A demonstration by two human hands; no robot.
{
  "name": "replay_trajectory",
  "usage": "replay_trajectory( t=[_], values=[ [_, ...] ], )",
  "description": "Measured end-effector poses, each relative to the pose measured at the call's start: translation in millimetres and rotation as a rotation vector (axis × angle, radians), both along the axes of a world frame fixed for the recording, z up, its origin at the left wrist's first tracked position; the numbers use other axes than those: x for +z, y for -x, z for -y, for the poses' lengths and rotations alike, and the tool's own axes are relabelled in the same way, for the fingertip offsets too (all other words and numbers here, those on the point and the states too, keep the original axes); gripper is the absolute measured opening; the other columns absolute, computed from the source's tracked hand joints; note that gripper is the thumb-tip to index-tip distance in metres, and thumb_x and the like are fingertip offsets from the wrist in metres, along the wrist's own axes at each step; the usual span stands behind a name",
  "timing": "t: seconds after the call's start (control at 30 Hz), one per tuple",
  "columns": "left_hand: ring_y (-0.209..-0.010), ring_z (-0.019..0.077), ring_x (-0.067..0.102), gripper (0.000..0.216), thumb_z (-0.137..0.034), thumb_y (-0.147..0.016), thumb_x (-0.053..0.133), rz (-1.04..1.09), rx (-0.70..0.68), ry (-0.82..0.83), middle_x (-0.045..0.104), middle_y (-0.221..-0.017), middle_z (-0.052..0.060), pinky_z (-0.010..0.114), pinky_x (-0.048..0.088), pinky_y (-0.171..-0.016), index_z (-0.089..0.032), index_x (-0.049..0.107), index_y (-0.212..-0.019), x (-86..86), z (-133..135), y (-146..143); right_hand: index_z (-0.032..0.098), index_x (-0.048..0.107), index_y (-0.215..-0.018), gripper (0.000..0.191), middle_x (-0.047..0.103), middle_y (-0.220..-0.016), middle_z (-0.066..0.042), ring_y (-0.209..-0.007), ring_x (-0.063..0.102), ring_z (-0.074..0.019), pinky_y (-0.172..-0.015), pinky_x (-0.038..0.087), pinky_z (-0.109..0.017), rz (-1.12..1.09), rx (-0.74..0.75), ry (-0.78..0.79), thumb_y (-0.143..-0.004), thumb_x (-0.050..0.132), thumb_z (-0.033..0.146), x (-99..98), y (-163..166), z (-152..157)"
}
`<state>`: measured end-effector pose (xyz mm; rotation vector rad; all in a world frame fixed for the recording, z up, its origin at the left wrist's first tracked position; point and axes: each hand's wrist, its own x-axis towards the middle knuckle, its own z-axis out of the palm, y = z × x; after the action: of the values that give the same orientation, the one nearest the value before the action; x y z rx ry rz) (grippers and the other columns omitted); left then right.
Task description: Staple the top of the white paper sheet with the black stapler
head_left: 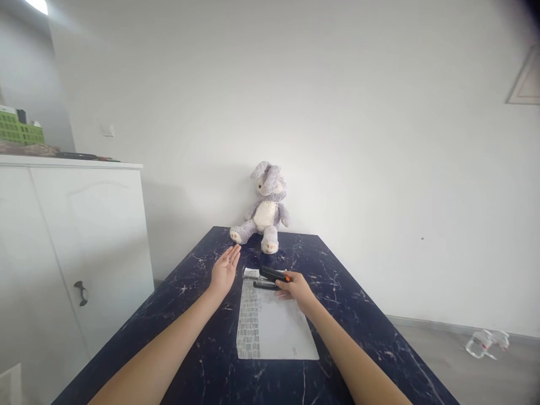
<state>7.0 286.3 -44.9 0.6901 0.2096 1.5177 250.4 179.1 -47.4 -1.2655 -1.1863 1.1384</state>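
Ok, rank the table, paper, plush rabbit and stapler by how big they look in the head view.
1. Table, by far the largest
2. Paper and plush rabbit, unranked: about equally tall, and the paper's nearness makes it unsure
3. Stapler, smallest

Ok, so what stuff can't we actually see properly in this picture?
All in the head view:
Back end of the stapler: covered by the right hand.
Grey marks on the paper: too small to read.
Part of the face on the toy bunny: behind its floppy ear.
Wall frame: cut off by the right edge.
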Motion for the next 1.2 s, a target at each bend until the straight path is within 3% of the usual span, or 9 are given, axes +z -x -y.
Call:
replay_trajectory(
  t=[0.13,0.23,0.33,0.43,0.53,0.67,0.73,0.97,1.2],
  values=[
    [-0.136,0.0277,0.057,0.027,-0.018,-0.095,0.061,-0.104,-0.007,-0.106,0.064,-0.137,0.024,0.044,0.038,-0.122,-0.011,0.061,-0.121,3.6,7,-3,0.018,0.063,-0.093,0.034,0.070,-0.074,-0.002,-0.073,0.077,-0.0228,-0.063,0.064,-0.029,0.036,0.083,0.066,-0.071,0.084,0.034,-7.2,2,2],
    [-0.133,0.0268,0.060,0.041,-0.022,-0.096,0.065,-0.202,-0.080,-0.133,0.065,-0.137,0.021,0.042,0.046,-0.116,-0.015,0.056,-0.135,7.6,20,-9,0.019,0.062,-0.094,0.032,0.067,-0.068,0.000,-0.063,0.074,-0.0232,-0.056,0.060,-0.031,0.202,0.145,0.076,-0.077,0.078,0.041,-4.2,0,6],
    [-0.109,0.0246,0.074,0.065,-0.027,-0.093,0.072,-0.362,-0.139,-0.106,0.072,-0.125,0.017,0.031,0.060,-0.088,-0.020,0.044,-0.151,10.8,32,-12,0.020,0.066,-0.088,0.024,0.068,-0.070,-0.003,-0.063,0.072,-0.0243,-0.059,0.056,-0.032,0.649,0.086,-0.115,-0.080,0.075,0.041,2.6,-6,8],
    [-0.100,0.0266,0.076,0.076,-0.035,-0.090,0.076,-0.491,-0.148,-0.176,0.077,-0.079,0.010,0.021,0.054,-0.060,-0.016,0.042,-0.155,13.2,39,-12,0.022,0.074,-0.094,0.022,0.075,-0.090,-0.007,-0.089,0.072,-0.0280,-0.079,0.055,-0.036,0.947,-0.007,-0.362,-0.082,0.075,0.040,8.8,-9,10],
    [-0.100,0.0265,0.076,0.073,-0.035,-0.090,0.076,-0.561,-0.141,-0.291,0.059,-0.044,0.000,0.021,0.053,-0.066,-0.011,0.047,-0.151,14.7,45,-12,0.024,0.073,-0.111,0.032,0.075,-0.108,-0.008,-0.093,0.070,-0.0255,-0.086,0.053,-0.036,0.908,-0.092,-0.495,-0.089,0.069,0.047,14.7,-6,14],
    [-0.044,0.0118,0.064,0.071,-0.034,-0.085,0.081,-0.707,-0.250,-0.361,0.076,-0.070,0.005,0.026,0.054,-0.066,-0.016,0.051,-0.147,15.1,56,-16,0.024,0.066,-0.127,0.041,0.070,-0.120,-0.010,-0.061,0.057,-0.0130,-0.068,0.053,-0.030,0.766,-0.048,-0.693,-0.097,0.061,0.051,23.6,1,23],
    [-0.034,0.0093,0.055,0.072,-0.036,-0.081,0.083,-0.774,-0.308,-0.392,0.077,-0.074,0.006,0.024,0.050,-0.055,-0.017,0.053,-0.143,14.9,60,-18,0.026,0.063,-0.133,0.043,0.066,-0.129,-0.011,-0.059,0.053,-0.0109,-0.064,0.052,-0.029,0.766,0.018,-0.775,-0.097,0.062,0.050,27.1,4,29],
    [-0.032,0.0119,0.054,0.079,-0.035,-0.072,0.090,-0.787,-0.312,-0.406,0.074,-0.068,0.002,0.018,0.037,-0.036,-0.019,0.052,-0.139,17.4,67,-23,0.029,0.067,-0.131,0.035,0.065,-0.126,-0.010,-0.081,0.065,-0.0162,-0.070,0.057,-0.028,0.830,0.128,-0.877,-0.100,0.059,0.044,29.6,15,36],
    [-0.034,0.0120,0.056,0.081,-0.028,-0.065,0.094,-0.813,-0.300,-0.395,0.073,-0.067,0.001,0.018,0.042,-0.035,-0.018,0.054,-0.135,18.6,69,-24,0.027,0.072,-0.117,0.025,0.067,-0.117,-0.009,-0.065,0.057,-0.0118,-0.065,0.054,-0.027,0.793,0.088,-0.888,-0.100,0.059,0.040,23.5,16,32]
  ],
)
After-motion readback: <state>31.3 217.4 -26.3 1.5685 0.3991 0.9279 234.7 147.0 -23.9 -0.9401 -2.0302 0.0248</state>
